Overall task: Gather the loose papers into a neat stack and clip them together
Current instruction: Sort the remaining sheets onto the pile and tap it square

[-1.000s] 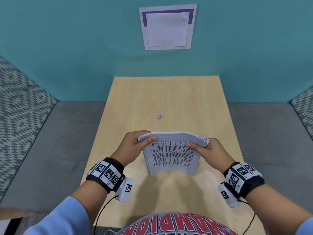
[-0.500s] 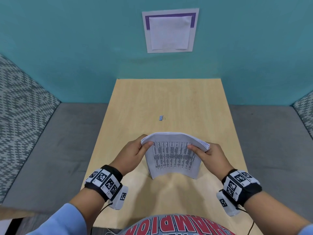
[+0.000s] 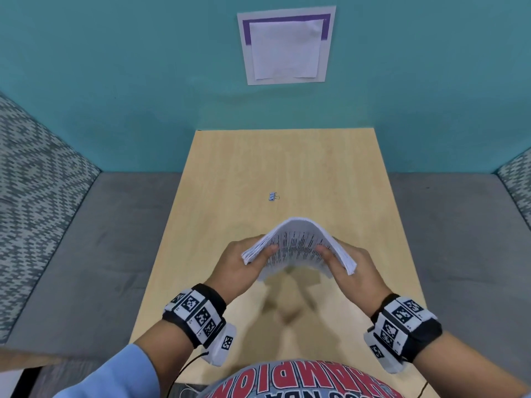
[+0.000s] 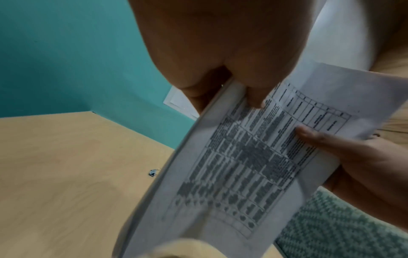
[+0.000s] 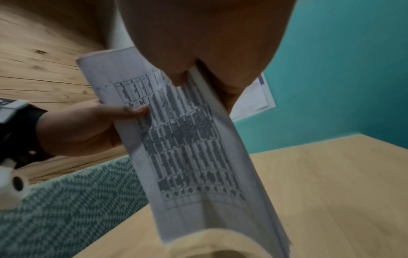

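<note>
A thick stack of printed papers (image 3: 298, 242) stands upright above the wooden table (image 3: 258, 156), bowed upward into an arch. My left hand (image 3: 244, 262) grips its left edge, thumb on the printed face. On the opposite edge my right hand (image 3: 347, 271) holds it the same way. The left wrist view shows the stack (image 4: 243, 165) pinched under my left hand (image 4: 238, 94), with the right hand (image 4: 344, 150) across it. From the right wrist, the papers (image 5: 187, 143) run down from my right hand (image 5: 187, 76), and the left hand (image 5: 92, 125) holds the other side. A small binder clip (image 3: 273, 196) lies on the table beyond the stack, also visible as the clip (image 4: 153, 172).
A teal wall (image 3: 115, 81) with a white sheet (image 3: 286, 47) taped to it closes the far end of the table. Grey seating (image 3: 71, 254) with patterned cushions flanks both sides. My body is at the near table edge.
The stack has bent from nearly flat-topped into a pronounced arch as both hands pushed its side edges toward each other and down. The clip has not moved.
</note>
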{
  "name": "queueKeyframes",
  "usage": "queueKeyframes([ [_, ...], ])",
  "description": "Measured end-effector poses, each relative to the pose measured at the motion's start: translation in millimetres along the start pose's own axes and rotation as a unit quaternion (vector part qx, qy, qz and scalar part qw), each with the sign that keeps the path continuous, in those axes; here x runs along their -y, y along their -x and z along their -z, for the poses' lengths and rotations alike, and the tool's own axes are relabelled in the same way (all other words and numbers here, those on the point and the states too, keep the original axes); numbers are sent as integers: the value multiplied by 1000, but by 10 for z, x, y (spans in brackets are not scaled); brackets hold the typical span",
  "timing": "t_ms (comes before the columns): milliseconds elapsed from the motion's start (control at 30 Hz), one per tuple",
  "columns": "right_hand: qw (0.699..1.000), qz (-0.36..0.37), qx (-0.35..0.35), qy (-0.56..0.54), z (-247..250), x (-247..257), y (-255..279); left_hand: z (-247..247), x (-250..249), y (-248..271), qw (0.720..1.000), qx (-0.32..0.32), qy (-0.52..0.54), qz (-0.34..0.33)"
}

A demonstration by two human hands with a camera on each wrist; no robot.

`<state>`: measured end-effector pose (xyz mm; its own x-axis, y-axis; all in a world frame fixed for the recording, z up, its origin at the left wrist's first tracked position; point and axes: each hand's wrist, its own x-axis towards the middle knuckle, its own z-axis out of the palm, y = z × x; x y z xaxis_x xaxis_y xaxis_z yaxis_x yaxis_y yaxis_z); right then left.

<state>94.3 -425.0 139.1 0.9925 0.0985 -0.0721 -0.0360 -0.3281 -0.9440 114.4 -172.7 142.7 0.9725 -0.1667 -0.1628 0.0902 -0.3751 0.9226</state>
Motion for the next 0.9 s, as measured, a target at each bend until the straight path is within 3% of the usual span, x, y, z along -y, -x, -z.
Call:
queueKeyframes([
  [67, 1000, 4, -29, 7, -31, 13, -3, -64, 79, -25, 999, -36, 10, -4],
  [200, 993, -100, 21, 58, -143, -314, 17, -181, 353, -22, 995, -4, 3, 98],
  [267, 990, -117, 32, 64, -137, -397, 3, -166, 404, -54, 992, 1, -8, 125],
  [600, 978, -128, 158, 40, 114, -342, -270, 364, 164, -293, 984, 136, -1, 112],
  [900, 956, -194, 197, -94, 140, -38, -409, 535, 78, -364, 985, 44, 131, 101],
])
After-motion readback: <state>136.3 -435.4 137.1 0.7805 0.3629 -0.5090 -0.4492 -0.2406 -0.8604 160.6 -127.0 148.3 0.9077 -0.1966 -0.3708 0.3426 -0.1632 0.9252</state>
